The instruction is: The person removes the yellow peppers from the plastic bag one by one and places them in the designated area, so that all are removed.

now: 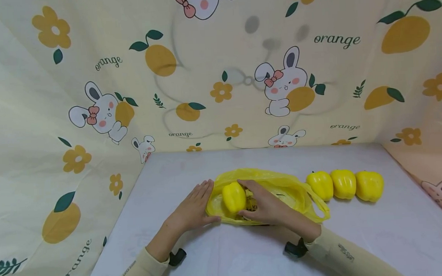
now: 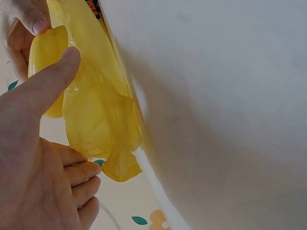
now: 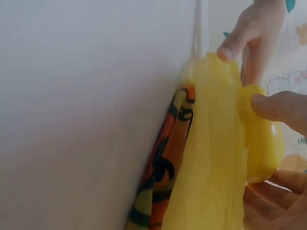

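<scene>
A yellow plastic bag (image 1: 282, 179) lies spread on the table with its mouth open upward. Over its left part my right hand (image 1: 266, 204) grips a yellow bell pepper (image 1: 234, 198) between thumb and fingers. In the right wrist view the thumb presses one end of the pepper (image 3: 264, 143). My left hand (image 1: 194, 207) rests at the bag's left edge, its fingers together and fairly straight, thumb spread along the near rim. The left wrist view shows that thumb in front of the bag (image 2: 96, 110).
Three more yellow bell peppers (image 1: 344, 184) stand in a row right of the bag, near its handle loop (image 1: 322, 207). An orange and black patterned item (image 3: 165, 165) shows beside the bag, mostly hidden. A printed cloth (image 1: 220, 125) stands behind the white table (image 1: 248, 256).
</scene>
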Available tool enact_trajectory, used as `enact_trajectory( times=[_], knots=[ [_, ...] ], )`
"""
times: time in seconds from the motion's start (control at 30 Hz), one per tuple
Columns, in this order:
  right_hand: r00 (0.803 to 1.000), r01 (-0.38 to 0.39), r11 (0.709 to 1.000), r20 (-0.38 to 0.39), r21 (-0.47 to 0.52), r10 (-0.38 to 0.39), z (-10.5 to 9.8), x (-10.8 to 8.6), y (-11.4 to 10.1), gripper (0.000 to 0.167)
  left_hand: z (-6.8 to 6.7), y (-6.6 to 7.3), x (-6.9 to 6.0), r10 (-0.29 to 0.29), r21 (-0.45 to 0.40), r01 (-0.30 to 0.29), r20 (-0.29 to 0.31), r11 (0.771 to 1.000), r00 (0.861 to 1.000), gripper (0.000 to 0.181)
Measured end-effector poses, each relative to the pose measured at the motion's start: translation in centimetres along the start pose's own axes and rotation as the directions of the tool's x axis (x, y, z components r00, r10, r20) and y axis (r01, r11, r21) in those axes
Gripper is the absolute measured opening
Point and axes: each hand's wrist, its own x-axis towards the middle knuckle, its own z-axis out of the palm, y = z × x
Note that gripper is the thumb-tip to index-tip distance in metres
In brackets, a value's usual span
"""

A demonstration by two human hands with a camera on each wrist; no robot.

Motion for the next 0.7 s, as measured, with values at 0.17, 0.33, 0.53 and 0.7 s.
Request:
enact_trajectory(
  times=[0.17,0.33,0.53,0.7],
  knots=[
    [1.0,-0.01,1.0,-0.016,0.004,0.01,-0.7,-0.4,0.1,0.094,0.0,0.0,0.0,-0.004,-0.011,0.004,0.001,1.0,1.0,0.115],
    [0.999,-0.013,1.0,-0.032,-0.014,0.012,-1.3,-0.7,0.4,0.093,0.0,0.0,0.1,-0.005,-0.015,0.005,0.003,1.0,1.0,0.116],
    [0.999,-0.021,1.0,-0.046,-0.017,0.02,-1.9,-1.2,0.8,0.092,0.0,0.0,0.1,-0.002,-0.013,0.002,0.005,1.0,1.0,0.115],
    [0.997,-0.001,1.0,-0.071,-0.012,0.0,-2.6,-1.5,1.1,0.092,0.0,0.0,0.1,-0.007,-0.014,0.007,0.013,1.0,1.0,0.115]
  ],
)
